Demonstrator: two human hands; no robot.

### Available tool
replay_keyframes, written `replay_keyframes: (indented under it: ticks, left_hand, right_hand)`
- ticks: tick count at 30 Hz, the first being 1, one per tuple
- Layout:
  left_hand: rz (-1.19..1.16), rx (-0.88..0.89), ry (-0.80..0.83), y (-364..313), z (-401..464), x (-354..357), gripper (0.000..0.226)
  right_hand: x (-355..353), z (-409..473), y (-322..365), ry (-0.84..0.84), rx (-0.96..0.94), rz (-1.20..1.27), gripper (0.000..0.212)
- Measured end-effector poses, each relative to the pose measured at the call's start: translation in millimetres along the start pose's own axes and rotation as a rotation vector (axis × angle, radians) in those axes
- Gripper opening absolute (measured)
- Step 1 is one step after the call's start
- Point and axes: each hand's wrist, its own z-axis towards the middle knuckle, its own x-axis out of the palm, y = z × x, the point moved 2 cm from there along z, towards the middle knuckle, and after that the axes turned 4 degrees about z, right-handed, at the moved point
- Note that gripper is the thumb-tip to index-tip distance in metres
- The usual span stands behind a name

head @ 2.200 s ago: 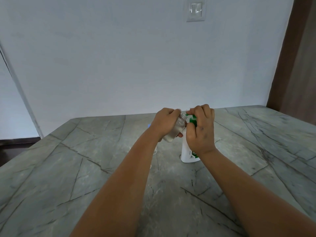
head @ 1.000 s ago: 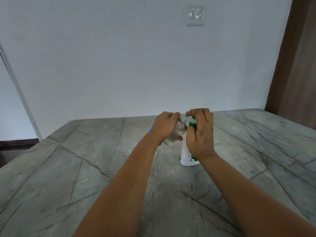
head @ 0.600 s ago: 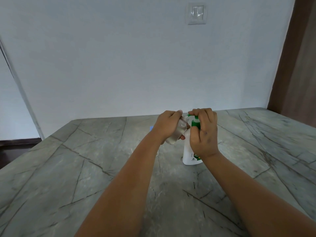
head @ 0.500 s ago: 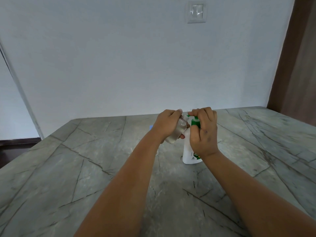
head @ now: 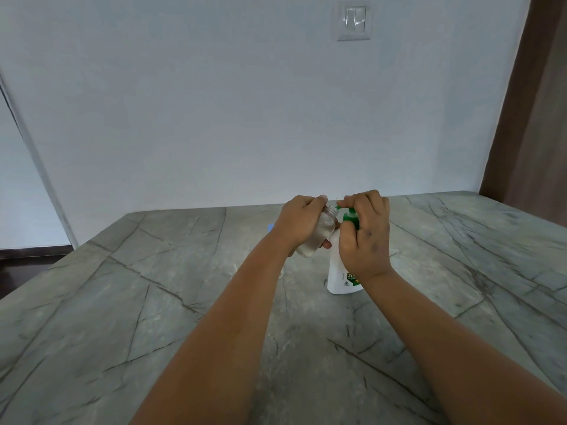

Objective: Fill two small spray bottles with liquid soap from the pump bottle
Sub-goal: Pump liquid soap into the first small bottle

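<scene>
Step in hand, as I judge it: dispensing soap into one spray bottle. My left hand (head: 299, 223) grips the small clear spray bottle (head: 319, 236), fingers curled round its body, holding it in the air just beside the pump bottle (head: 340, 271). My right hand (head: 365, 231) is curled over the green pump head (head: 349, 217), fingers on top of it and thumb down the neck.

The pump bottle stands upright on the stone table (head: 153, 302), white body showing below my wrist. The spray bottle is tilted: its long axis runs from lower left to upper right, open threaded neck pointing up at the nozzle, base toward me. The neck sits very near the nozzle tip; whether they touch I cannot tell, since my fingers cover the gap.

Next move: press the pump head straight down while keeping the neck directly under the nozzle. Hold the tilt shallow enough that the liquid stays in.
</scene>
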Motion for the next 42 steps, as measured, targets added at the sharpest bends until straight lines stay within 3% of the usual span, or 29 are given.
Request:
replay_keyframes:
  ticks: [25, 33, 42]
  left_hand:
    - [0.039, 0.005, -0.021, -0.1, 0.4, -0.4, 0.045]
    - [0.057, 0.019, -0.035, -1.2, -0.7, -0.8, 0.048]
    - [0.044, 0.016, -0.047, -2.1, -1.5, 0.0, 0.043]
  right_hand:
    - [-0.8, 2.0, 2.7, -0.023, 0.051, 0.051, 0.034]
    - [1.5, 2.9, 1.0, -0.029, 0.042, 0.021, 0.025]
    - [1.9, -0.3, 3.6, 0.015, 0.053, -0.015, 0.035]
